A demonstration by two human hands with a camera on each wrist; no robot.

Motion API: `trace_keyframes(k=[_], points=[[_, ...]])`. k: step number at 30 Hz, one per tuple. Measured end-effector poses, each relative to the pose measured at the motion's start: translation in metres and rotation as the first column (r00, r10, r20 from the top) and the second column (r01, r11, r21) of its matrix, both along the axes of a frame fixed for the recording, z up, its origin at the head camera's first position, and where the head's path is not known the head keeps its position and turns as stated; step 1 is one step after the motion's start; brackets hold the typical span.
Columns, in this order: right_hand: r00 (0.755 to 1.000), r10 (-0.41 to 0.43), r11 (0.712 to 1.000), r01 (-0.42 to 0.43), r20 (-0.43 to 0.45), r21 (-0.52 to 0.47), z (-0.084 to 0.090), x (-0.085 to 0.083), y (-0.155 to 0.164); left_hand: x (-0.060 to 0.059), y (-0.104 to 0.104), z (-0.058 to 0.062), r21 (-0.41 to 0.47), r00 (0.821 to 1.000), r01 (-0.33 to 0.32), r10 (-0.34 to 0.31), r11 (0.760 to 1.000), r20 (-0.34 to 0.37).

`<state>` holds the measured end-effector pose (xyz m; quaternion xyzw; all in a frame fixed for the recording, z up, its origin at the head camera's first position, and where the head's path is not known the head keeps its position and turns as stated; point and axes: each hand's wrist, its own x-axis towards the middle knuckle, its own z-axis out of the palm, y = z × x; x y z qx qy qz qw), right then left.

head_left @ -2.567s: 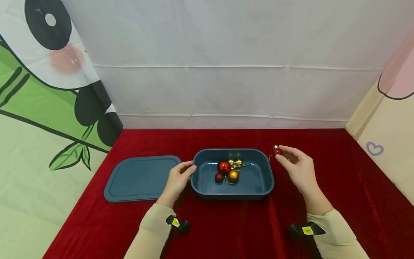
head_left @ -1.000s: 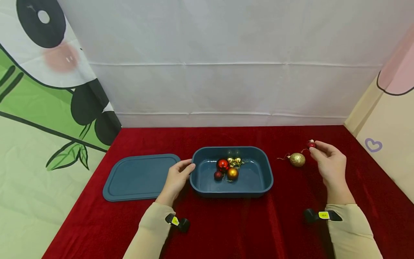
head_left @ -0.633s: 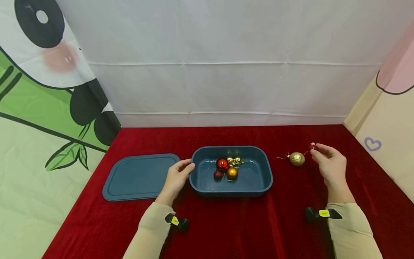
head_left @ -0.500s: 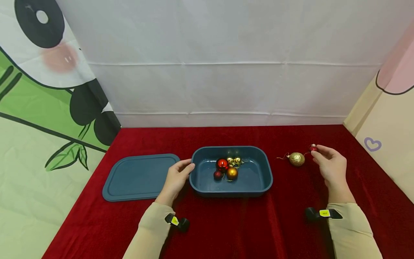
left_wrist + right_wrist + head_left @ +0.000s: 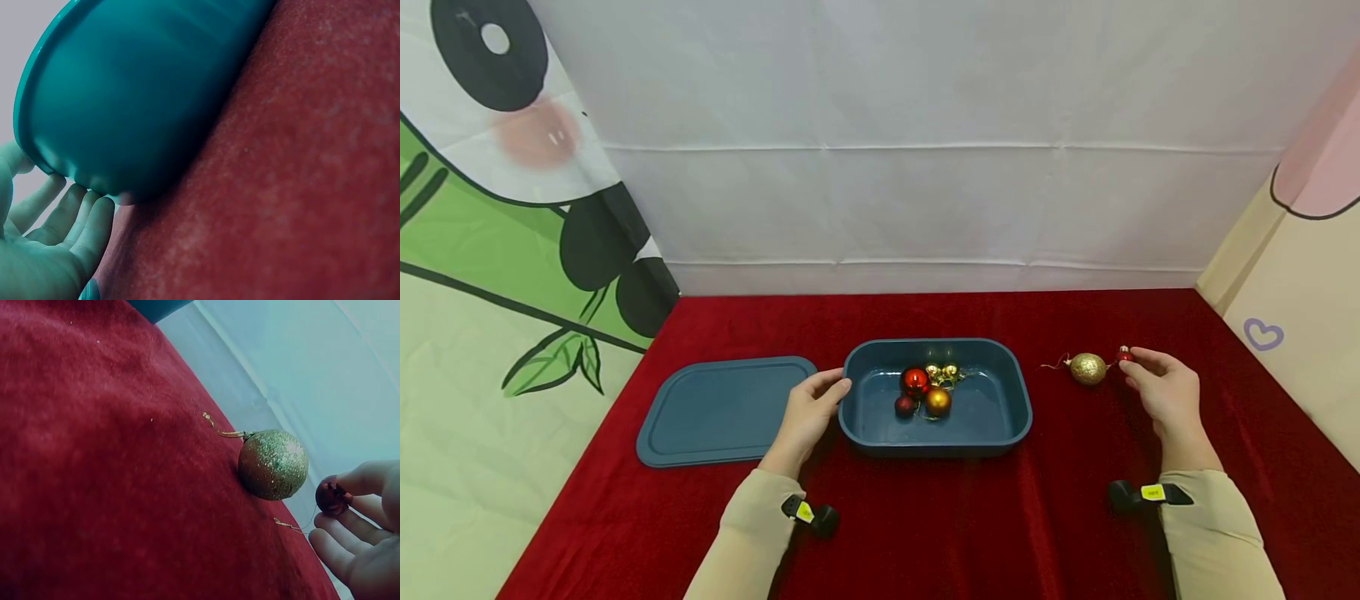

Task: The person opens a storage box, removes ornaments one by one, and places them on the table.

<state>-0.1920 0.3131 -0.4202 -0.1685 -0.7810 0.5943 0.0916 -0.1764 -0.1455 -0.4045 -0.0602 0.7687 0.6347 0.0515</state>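
Observation:
My left hand (image 5: 805, 417) holds the left end of a blue-grey storage box (image 5: 936, 452), its thumb at the rim and its fingers against the outer wall (image 5: 125, 112). A shiny red bauble (image 5: 915, 382), a gold bauble (image 5: 938, 402), a small dark red bauble (image 5: 906, 407) and small gold ornaments (image 5: 950, 372) lie together in the box. On the right, my right hand (image 5: 1168, 396) pinches a small red bauble (image 5: 331, 496) between thumb and fingers, its thin thread hanging loose. Just left of it, a gold glitter bauble (image 5: 1087, 368) rests on the cloth.
A flat blue-grey lid (image 5: 722, 412) lies left of the box, partly behind my left hand. Red velvet cloth (image 5: 955, 533) covers the table. A pale fabric backdrop (image 5: 880, 208) rises behind it, with printed sheets at both sides.
My right hand has carried the small red bauble from beside the box's right rim to the right of the gold glitter bauble, then lowered it slightly. My left hand stays at the box.

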Motion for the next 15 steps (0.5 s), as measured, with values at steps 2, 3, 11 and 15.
trace_keyframes(k=[2, 3, 11, 15], points=[[1.0, 0.007, 1.0, -0.007, 0.009, 0.027, -0.0023, -0.0003, 0.0008, -0.0002, 0.0, -0.0002, -0.003, 1.0, 0.0, 0.0, 1.0, -0.002], [1.0, 0.011, 1.0, -0.011, 0.008, 0.029, -0.0034, -0.0005, 0.0012, -0.0001, -0.0001, -0.0001, -0.002, 1.0, 0.0, 0.0, 1.0, -0.001], [0.999, 0.038, 0.996, -0.04, 0.021, 0.078, -0.0097, -0.0015, 0.0021, 0.0011, 0.0002, 0.0023, 0.012, 1.0, 0.002, -0.003, 1.0, 0.009], [0.998, 0.045, 0.992, -0.049, 0.035, 0.117, -0.0109, -0.0017, 0.0024, 0.001, 0.0001, 0.0025, 0.016, 1.0, 0.003, -0.004, 1.0, 0.012]])
